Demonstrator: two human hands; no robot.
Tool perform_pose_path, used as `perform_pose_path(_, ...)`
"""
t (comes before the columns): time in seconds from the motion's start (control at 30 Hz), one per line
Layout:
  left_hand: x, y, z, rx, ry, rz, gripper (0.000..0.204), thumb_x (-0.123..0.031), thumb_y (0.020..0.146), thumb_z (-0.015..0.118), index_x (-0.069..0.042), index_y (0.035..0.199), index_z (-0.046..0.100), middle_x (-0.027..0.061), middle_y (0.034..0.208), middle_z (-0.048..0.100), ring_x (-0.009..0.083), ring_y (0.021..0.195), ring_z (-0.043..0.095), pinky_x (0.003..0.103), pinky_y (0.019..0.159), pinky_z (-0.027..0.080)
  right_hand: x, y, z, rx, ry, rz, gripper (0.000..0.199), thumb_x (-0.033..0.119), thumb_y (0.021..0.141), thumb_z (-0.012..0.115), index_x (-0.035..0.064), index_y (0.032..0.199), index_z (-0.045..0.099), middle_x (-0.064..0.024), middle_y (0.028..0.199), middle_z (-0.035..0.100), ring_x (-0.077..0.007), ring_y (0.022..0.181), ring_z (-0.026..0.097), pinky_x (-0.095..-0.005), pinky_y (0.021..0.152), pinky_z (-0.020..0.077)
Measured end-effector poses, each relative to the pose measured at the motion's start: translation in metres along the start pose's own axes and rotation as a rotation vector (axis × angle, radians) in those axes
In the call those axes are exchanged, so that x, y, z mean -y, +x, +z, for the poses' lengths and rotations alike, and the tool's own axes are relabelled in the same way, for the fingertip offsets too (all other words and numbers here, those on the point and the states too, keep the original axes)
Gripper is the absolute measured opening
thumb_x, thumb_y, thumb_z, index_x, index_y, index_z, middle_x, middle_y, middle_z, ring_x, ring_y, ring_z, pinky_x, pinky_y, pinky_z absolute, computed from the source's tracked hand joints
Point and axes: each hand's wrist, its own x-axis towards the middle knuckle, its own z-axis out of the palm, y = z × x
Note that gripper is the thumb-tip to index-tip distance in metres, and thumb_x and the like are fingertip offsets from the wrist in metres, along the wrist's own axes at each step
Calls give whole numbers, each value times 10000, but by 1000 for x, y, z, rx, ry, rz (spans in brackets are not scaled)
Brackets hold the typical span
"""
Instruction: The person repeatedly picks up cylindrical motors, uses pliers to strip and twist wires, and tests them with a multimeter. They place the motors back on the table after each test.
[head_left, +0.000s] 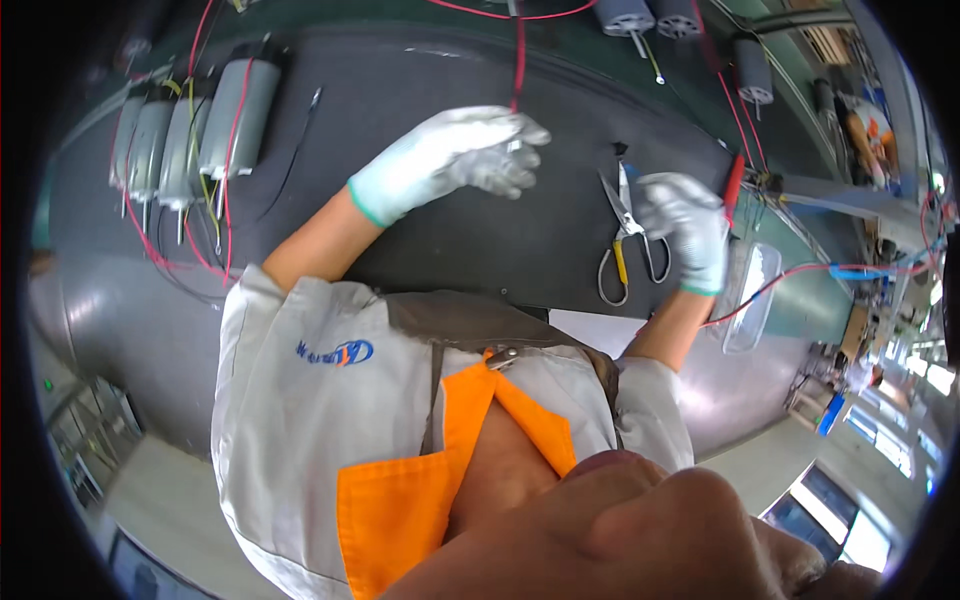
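Observation:
My left hand (465, 155), in a white glove with a teal cuff, is over the dark worktop with its fingers curled round the lower end of a red wire (519, 60). That wire comes down from the far side; a small shiny bit shows at the fingers. My right hand (690, 225), gloved the same way, is smeared by motion, and whether it holds anything cannot be made out. Just left of it lie metal scissors (628, 224), blades pointing away, with yellow on one handle loop. A red handle-like piece (735, 185) stands beyond the right hand.
Several grey cylindrical motors (240, 120) with red and yellow-green wires stand at the left. More motors (625, 15) line the far edge. A clear plastic tray (738, 335) and a white sheet (595, 326) lie near me. Another person (872, 135) is at the far right.

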Motion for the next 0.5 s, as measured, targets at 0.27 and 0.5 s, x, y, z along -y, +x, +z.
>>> perform_pose_path(0.27,-8,7,18,-178,83,228,371,-239,1058,587,46,1285,654,125,1102,712,201,1032,703,346,936,566,17,-31,113,132,359,-342,467,221,1020,635,-35,1405,570,-126,874,740,-154,755,701,-275,686,570)
perform_pose_path(0.5,-5,16,27,-190,-49,262,327,-172,1055,574,51,1281,652,120,1101,731,192,1022,712,334,919,572,29,-9,133,221,787,-364,769,246,1017,626,-76,1587,223,-182,791,697,-218,700,692,-310,638,562)
